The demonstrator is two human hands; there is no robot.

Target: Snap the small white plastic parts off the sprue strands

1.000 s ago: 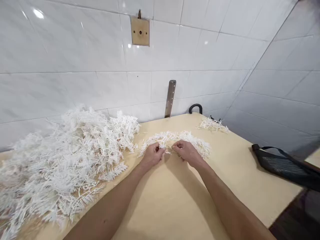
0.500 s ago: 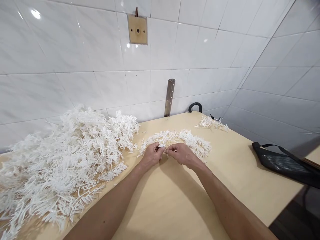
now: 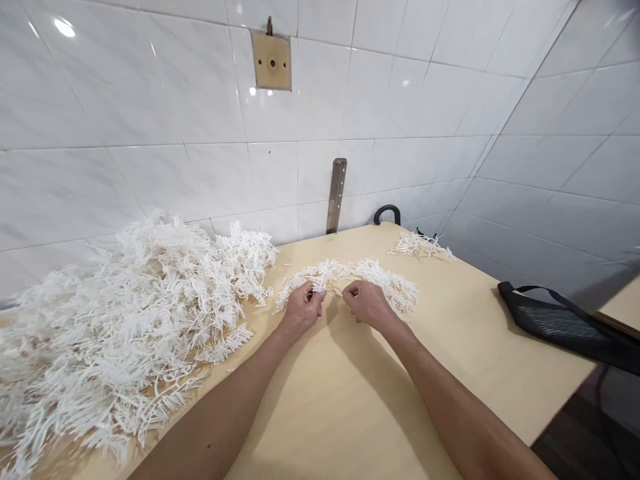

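Note:
My left hand (image 3: 302, 308) is closed in a pinch on a white plastic foliage sprig (image 3: 320, 275), whose thin branching tips stick out past the fingers. Facing it, a short gap to the right, my right hand (image 3: 369, 304) has its fingers curled and pressed together; a thin pale strand runs between the two hands. What sits inside the right fingertips is hidden. Just behind the hands, a bunch of white foliage (image 3: 387, 280) lies in an arc on the tan tabletop (image 3: 325, 400).
A large heap of white plastic foliage (image 3: 135, 313) fills the left side. Several loose white sprigs (image 3: 420, 245) lie at the back right, near a black curved handle (image 3: 387, 213). A black mesh bag (image 3: 555, 320) rests at the right edge. A metal strip (image 3: 337, 195) stands against the tiled wall.
My right hand has pulled a little to the right, away from my left hand, and its fingers have curled in more. The left hand stays nearly in place. The view has shifted slightly.

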